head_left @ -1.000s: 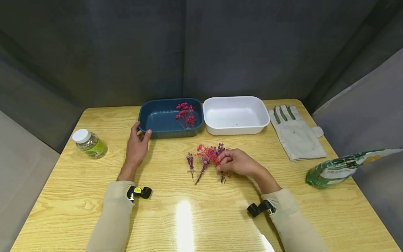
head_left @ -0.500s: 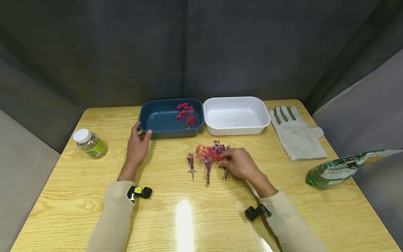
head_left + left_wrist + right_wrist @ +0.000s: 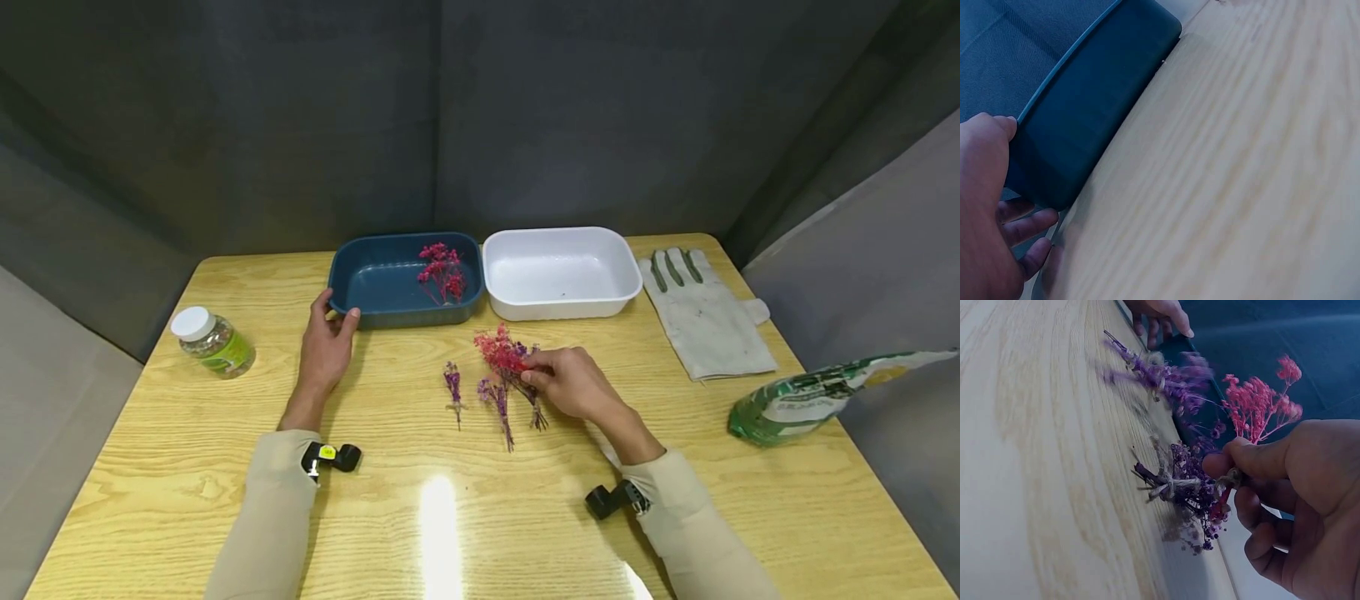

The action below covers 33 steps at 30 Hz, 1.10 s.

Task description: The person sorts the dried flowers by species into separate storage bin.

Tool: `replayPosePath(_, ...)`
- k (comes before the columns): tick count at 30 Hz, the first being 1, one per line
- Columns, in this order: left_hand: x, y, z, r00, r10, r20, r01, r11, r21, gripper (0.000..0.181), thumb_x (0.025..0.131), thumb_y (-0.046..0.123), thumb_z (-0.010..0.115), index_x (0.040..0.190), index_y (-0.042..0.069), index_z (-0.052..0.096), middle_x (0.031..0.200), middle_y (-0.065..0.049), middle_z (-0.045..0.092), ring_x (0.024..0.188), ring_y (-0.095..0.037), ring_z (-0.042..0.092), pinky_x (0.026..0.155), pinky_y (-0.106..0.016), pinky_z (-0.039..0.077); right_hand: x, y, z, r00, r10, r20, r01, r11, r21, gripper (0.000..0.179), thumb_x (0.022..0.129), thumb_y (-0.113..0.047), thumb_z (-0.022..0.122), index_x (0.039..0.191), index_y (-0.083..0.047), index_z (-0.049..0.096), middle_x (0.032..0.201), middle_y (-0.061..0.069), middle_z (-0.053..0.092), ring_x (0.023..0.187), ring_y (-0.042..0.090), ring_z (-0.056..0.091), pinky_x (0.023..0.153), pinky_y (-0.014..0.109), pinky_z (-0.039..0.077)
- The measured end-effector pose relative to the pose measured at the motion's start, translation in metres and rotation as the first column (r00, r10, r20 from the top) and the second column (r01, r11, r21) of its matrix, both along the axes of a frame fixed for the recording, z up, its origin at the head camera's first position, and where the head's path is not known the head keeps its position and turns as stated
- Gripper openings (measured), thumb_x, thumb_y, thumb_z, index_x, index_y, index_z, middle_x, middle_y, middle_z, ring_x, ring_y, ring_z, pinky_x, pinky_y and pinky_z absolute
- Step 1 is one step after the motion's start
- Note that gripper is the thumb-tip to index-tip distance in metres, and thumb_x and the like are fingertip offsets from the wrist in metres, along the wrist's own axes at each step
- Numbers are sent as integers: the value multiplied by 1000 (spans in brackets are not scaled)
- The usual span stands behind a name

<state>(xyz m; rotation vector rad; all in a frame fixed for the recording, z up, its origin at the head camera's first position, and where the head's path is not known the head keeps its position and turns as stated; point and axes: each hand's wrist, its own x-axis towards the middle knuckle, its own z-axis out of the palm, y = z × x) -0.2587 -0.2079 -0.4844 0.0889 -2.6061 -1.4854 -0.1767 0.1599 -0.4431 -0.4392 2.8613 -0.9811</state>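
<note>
My right hand (image 3: pixel 573 382) pinches a pink dried-flower bunch (image 3: pixel 497 346) at its twine-tied stems (image 3: pixel 1230 480), heads pointing up and left. Close below it, a purple dried-flower bunch (image 3: pixel 501 410) appears blurred in the right wrist view. A darker purple twine-tied bunch (image 3: pixel 1188 475) is near the fingertips, partly hidden by the pink one in the head view. Left of these lies a small purple bunch (image 3: pixel 452 383). My left hand (image 3: pixel 324 354) grips the near left corner of a dark blue tub (image 3: pixel 405 319), thumb at the rim (image 3: pixel 1005 125). Crimson dried flowers (image 3: pixel 442 271) lie inside the tub.
A white tub (image 3: pixel 562 310) stands against the blue one's right side. Right of it lies a grey-green glove (image 3: pixel 708 329), with a green-and-white bag (image 3: pixel 795 407) nearer. A white-lidded jar (image 3: pixel 217 343) stands at the left. Dark curtains (image 3: pixel 442 125) hang behind the table.
The pink bunch has risen and tilted more upright in my right hand. The purple bunch below has swung, its stem ends moving rightward. My left hand keeps its place on the tub.
</note>
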Motion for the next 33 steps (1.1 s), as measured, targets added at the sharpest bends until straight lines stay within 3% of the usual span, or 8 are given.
replayPosePath(5, -1, -1, -1, 1000, -2, -3, 2, 1000, 0, 74, 97, 56, 45, 155, 19, 17, 153, -14, 36, 129, -32, 50, 103, -51, 41, -2, -1, 2, 993, -33, 114, 41, 997, -69, 15, 92, -23, 67, 99, -13, 74, 75, 1, 68, 59, 10, 52, 58, 26, 45)
replayPosePath(10, -2, -1, -2, 1000, -5, 0, 5, 1000, 6, 74, 97, 56, 45, 155, 21, 17, 153, -13, 36, 129, -32, 50, 102, -50, 42, -4, 0, 2, 942, -74, 326, 160, 957, -244, 18, 91, -28, 67, 95, -11, 73, 78, 4, 62, 61, 17, 49, 54, 27, 40)
replayPosePath(13, -2, -1, -2, 1000, -5, -1, 5, 1000, 6, 73, 97, 56, 45, 155, 21, 17, 153, -12, 36, 128, -32, 51, 102, -50, 41, -5, 1, 1, 903, -25, 430, 198, 910, -364, 21, 91, -25, 68, 102, -7, 70, 76, 1, 59, 63, 17, 44, 57, 27, 38)
replayPosePath(17, -2, -1, -3, 1000, -3, -4, 3, 1000, 6, 73, 97, 56, 45, 155, 21, 18, 152, -13, 37, 128, -32, 51, 103, -50, 41, -6, 2, -2, 843, 115, 525, 227, 809, -542, 21, 90, -17, 68, 105, -2, 64, 69, -3, 56, 58, 13, 41, 56, 26, 35)
replayPosePath(19, -2, -1, -3, 1000, 0, -3, 0, 1000, 0, 74, 97, 57, 45, 155, 20, 18, 152, -13, 37, 128, -32, 51, 103, -50, 41, -6, 4, -2, 830, 194, 523, 215, 753, -621, 16, 90, -13, 68, 100, -3, 61, 68, -3, 56, 56, 11, 40, 55, 25, 33)
replayPosePath(24, -2, -1, -3, 1000, 4, 1, -4, 1000, -4, 73, 97, 57, 43, 155, 20, 18, 152, -14, 38, 127, -33, 51, 102, -49, 41, -6, 14, 0, 840, 337, 425, 120, 649, -751, 7, 89, -7, 65, 94, -10, 62, 72, -7, 59, 56, 8, 42, 55, 23, 33)
replayPosePath(30, -2, -1, -2, 1000, -2, -2, 2, 1000, 9, 73, 97, 55, 45, 154, 20, 18, 152, -13, 37, 126, -32, 51, 103, -50, 41, -8, 30, 4, 843, 431, 321, 8, 587, -810, 21, 90, -2, 58, 97, -19, 68, 77, -11, 58, 64, 3, 49, 56, 19, 38)
replayPosePath(33, -2, -1, -2, 1000, 0, -4, 0, 1000, 8, 72, 97, 54, 46, 154, 20, 18, 152, -13, 37, 125, -32, 52, 102, -50, 41, -9, 35, 5, 845, 437, 308, -5, 582, -813, 23, 89, 0, 56, 96, -18, 69, 74, -11, 58, 61, 3, 48, 52, 19, 37)
